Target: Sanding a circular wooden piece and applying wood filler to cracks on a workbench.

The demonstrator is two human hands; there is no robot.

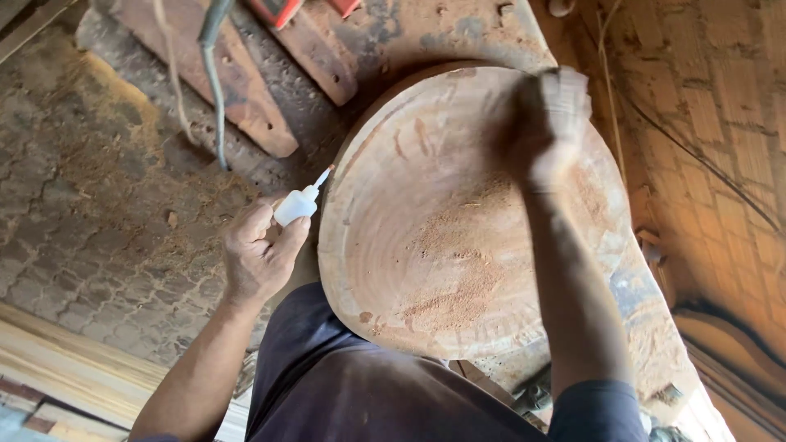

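Floor: sawdust-strewn paving (98, 188), left of bowl.
Bowl: round wooden bowl (442, 245), sawdust inside.
Left hand (258, 254): fingers pinching small white squeeze bottle (296, 205), nozzle just beside bowl's left rim.
Right hand (544, 123): blurred on bowl's upper surface; fingers cannot be told.

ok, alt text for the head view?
A round, shallow wooden bowl dusted with reddish sawdust lies on a worn workbench. The right hand, blurred, is over its far rim, while the left hand holds a small white plastic squeeze bottle with its nozzle at the near rim.
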